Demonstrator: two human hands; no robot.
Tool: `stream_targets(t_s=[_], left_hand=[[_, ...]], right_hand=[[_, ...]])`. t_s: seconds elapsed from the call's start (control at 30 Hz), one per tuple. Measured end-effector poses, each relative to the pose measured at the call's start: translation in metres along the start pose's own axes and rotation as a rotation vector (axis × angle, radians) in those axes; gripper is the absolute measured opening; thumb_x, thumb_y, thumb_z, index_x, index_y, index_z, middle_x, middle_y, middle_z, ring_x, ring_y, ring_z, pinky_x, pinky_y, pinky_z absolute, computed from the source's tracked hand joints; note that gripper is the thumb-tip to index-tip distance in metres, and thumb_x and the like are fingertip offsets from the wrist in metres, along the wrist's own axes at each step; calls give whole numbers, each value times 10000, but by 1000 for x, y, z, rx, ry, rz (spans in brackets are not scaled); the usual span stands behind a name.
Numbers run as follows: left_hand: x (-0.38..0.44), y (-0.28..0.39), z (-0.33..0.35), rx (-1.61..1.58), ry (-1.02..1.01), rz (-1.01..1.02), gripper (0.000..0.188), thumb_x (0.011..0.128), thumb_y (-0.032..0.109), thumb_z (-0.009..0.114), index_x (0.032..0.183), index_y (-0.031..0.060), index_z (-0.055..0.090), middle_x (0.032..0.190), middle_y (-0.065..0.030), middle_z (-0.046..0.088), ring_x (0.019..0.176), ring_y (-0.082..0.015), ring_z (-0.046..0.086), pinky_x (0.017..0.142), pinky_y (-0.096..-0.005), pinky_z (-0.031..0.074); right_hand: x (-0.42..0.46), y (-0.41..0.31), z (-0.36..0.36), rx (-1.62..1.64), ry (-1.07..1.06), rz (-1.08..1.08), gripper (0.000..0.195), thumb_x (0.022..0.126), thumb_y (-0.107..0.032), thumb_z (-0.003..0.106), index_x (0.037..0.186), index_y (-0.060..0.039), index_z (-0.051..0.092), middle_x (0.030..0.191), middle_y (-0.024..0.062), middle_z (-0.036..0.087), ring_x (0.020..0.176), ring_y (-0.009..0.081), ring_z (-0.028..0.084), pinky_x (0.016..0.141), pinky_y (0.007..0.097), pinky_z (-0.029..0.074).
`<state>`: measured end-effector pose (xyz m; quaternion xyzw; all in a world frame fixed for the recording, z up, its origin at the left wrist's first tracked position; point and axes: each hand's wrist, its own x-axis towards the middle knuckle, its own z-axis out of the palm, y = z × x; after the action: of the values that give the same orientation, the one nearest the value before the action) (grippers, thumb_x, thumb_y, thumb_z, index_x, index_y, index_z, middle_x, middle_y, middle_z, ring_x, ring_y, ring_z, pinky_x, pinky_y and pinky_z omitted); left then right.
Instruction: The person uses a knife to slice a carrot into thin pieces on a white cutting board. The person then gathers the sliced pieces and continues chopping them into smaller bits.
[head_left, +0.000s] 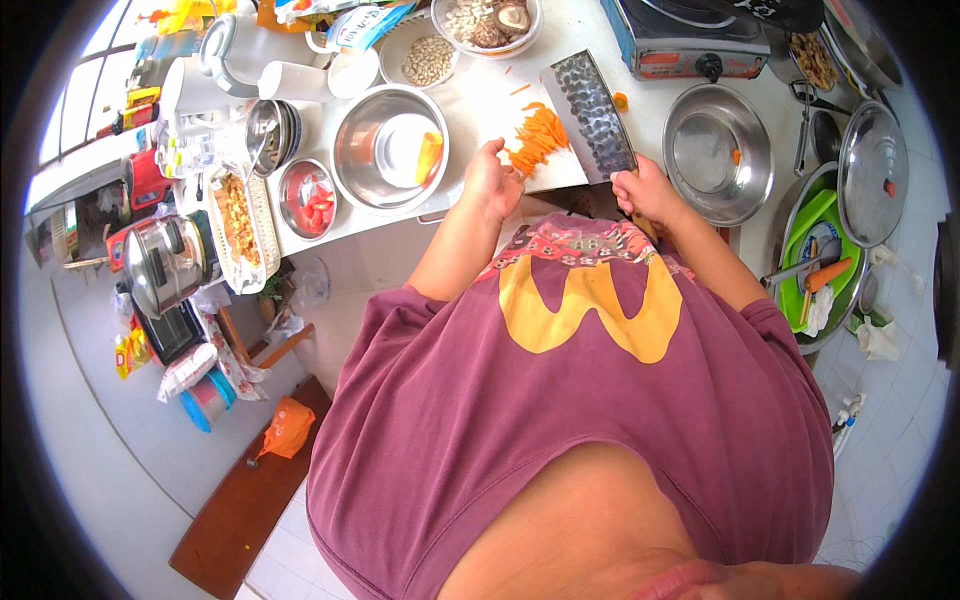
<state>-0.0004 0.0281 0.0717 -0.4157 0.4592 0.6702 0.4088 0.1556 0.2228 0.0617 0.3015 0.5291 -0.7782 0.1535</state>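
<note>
My right hand (646, 193) grips the handle of a cleaver (592, 116) whose broad blade has a dimpled, hammered face. The blade slants over the white board (564, 172), just right of a heap of thin carrot strips (538, 137). At the near left side of that heap is my left hand (493, 186), thumb raised and fingers loosely bent, with nothing seen in it. To its left stands a deep steel bowl (390, 148) with an orange piece (429, 156) inside. A small round of carrot (620, 102) lies beyond the blade.
Right of the cleaver sits a steel basin (718, 142), with a gas stove (690, 52) behind it. A bowl of mushrooms (517, 49) and a bowl of pale beans (427, 60) stand at the back. Farther left are a small bowl of red pieces (319, 210) and a white basket (259, 259).
</note>
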Motion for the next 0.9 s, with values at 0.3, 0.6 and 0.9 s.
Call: stream_targets(t_s=[0.3,0.6,0.9], left_hand=[[43,0,-37,853,223,522,448,894,304,585,1170,-49,580,1178,-263,570,1015,-369,607,869,-460,481],[83,22,-23,1482,453,753,365,760,274,655,814,-87,679,853,-291,667,814,-405,675,770,-452,535],[93,9,-61,1505,372,629,357,771,270,600,762,-76,689,803,-277,669,796,-391,681,770,-440,532]], right_hand=[[-8,4,-2,-15,13,-22,117,881,-70,534,946,-38,442,646,22,468,486,107,444,445,255,379],[-19,8,-5,-55,14,-50,125,880,-74,545,963,-33,462,644,24,477,482,107,447,443,265,387],[-34,6,-13,-116,152,-71,135,880,-90,551,977,-26,481,630,18,495,472,105,464,439,269,392]])
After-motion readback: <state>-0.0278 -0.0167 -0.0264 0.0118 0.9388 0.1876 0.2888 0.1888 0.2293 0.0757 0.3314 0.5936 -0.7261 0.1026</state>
